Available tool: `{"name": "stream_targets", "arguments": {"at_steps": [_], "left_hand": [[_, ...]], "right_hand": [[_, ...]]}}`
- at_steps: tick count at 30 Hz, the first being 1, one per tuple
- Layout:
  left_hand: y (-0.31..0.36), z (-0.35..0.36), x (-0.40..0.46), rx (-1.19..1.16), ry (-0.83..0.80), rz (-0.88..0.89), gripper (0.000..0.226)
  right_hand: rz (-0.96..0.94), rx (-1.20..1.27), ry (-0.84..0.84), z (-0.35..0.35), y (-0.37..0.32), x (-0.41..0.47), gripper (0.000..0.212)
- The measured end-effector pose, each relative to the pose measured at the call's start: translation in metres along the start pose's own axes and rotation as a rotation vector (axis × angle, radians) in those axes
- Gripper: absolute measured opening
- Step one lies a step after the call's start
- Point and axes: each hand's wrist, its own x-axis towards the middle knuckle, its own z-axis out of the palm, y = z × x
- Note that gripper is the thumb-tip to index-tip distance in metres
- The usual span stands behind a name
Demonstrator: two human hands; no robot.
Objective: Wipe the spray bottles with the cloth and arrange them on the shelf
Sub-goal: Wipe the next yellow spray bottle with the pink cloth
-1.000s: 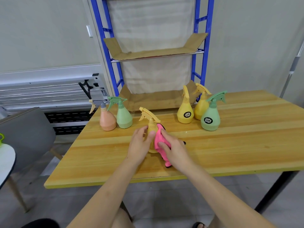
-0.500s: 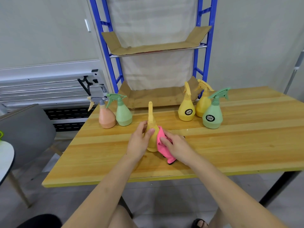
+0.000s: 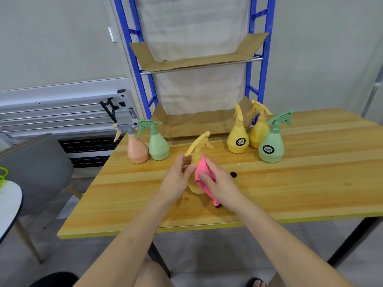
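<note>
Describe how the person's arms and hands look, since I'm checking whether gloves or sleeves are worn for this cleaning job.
Both forearms are bare up to the frame's bottom edge: no sleeves show. The left hand and right hand wear no gloves, and no rings, watch or bracelet are visible. No markings show on either arm.

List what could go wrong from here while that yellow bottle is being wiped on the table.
1. The left hand grips the yellow bottle near its neck while the right hand presses the pink cloth against its side; a hard push might tip it.
2. Its trigger sits just above the fingers, so a squeeze could spray.
3. The peach bottle stands near the table edge and could be knocked off.
</note>
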Motion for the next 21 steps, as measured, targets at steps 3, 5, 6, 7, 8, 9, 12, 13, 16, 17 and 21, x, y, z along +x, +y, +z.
{"name": "stream_targets", "arguments": {"at_steps": [3, 5, 6, 7, 8, 9, 12, 13, 16, 17, 21], "left_hand": [[-0.003, 0.004, -0.002, -0.049, 0.024, -0.021, 0.042], [-0.006, 0.008, -0.001, 0.002, 0.077, -0.007, 0.042], [-0.008, 0.009, -0.001, 0.024, 0.101, -0.004, 0.042], [-0.009, 0.010, -0.001, 0.032, 0.115, 0.000, 0.041], [-0.009, 0.010, -0.001, 0.043, 0.121, 0.001, 0.041], [-0.009, 0.009, -0.002, 0.058, 0.127, 0.005, 0.041], [-0.008, 0.006, -0.001, 0.135, 0.140, 0.007, 0.038], [-0.008, 0.005, -0.001, 0.156, 0.140, -0.001, 0.038], [-0.010, 0.001, -0.002, 0.158, 0.116, -0.021, 0.042], [-0.009, -0.001, -0.002, 0.152, 0.103, -0.016, 0.044], [-0.004, -0.002, -0.001, 0.140, 0.058, -0.008, 0.047]], "right_hand": [[0.034, -0.034, -0.064, -0.006, 0.005, 0.004, 0.059], [0.070, -0.053, -0.094, -0.012, 0.008, 0.005, 0.057], [0.079, -0.049, -0.109, -0.014, 0.009, 0.004, 0.056], [0.089, -0.032, -0.119, -0.016, 0.011, 0.001, 0.055], [0.107, -0.009, -0.123, -0.016, 0.012, -0.003, 0.056], [0.127, 0.004, -0.125, -0.016, 0.014, -0.008, 0.057], [0.119, -0.088, -0.098, -0.014, 0.021, -0.017, 0.061], [0.122, -0.112, -0.086, -0.012, 0.023, -0.019, 0.062], [0.131, -0.090, -0.081, -0.004, 0.020, -0.031, 0.062], [0.119, -0.092, -0.073, -0.001, 0.019, -0.034, 0.063], [0.004, -0.073, -0.021, 0.007, 0.011, -0.027, 0.069]]}}
